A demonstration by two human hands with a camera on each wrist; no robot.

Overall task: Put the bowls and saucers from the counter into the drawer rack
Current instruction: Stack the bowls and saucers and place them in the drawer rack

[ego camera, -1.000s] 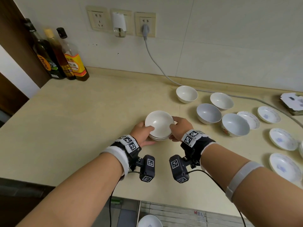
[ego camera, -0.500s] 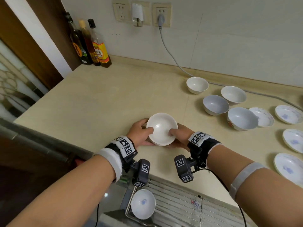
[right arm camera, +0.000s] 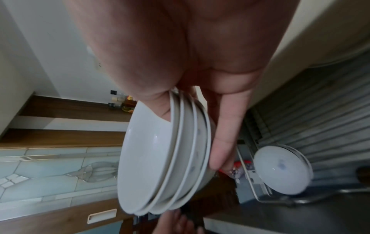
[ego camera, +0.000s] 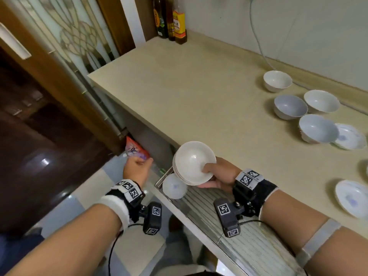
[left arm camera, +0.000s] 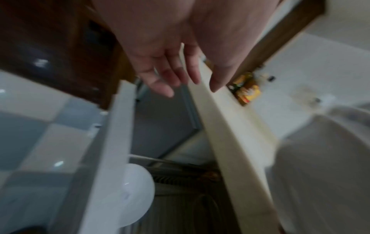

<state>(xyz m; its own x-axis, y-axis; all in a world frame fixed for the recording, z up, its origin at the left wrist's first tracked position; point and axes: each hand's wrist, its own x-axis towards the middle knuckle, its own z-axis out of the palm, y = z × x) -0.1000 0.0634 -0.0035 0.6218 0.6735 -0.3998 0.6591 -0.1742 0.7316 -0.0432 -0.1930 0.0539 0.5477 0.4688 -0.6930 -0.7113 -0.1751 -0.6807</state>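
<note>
My right hand [ego camera: 207, 177] grips a tilted stack of three white bowls [ego camera: 191, 162] by its near rim, thumb inside and fingers [right arm camera: 222, 142] underneath. The stack [right arm camera: 160, 158] hangs over the counter's front edge, above the left end of the open drawer rack [ego camera: 254, 248]. A white saucer [ego camera: 174, 186] stands on edge in that corner of the rack, just below the stack. My left hand [ego camera: 137, 166] is off the bowls, open and empty, to the left above the floor. Several more bowls [ego camera: 290, 106] and saucers [ego camera: 348, 136] sit on the counter [ego camera: 199, 86] at the right.
Bottles [ego camera: 171, 20] stand at the counter's back left corner and a grey cable [ego camera: 256, 36] runs down the wall. A red packet [ego camera: 135, 150] lies just past my left hand, by the glass door [ego camera: 69, 46]. The drawer's front panel [left arm camera: 112, 150] runs below my left hand.
The stack has left the counter and come forward over the rack in my right hand alone. My left hand has let go and swung left. The view has turned left and down.
</note>
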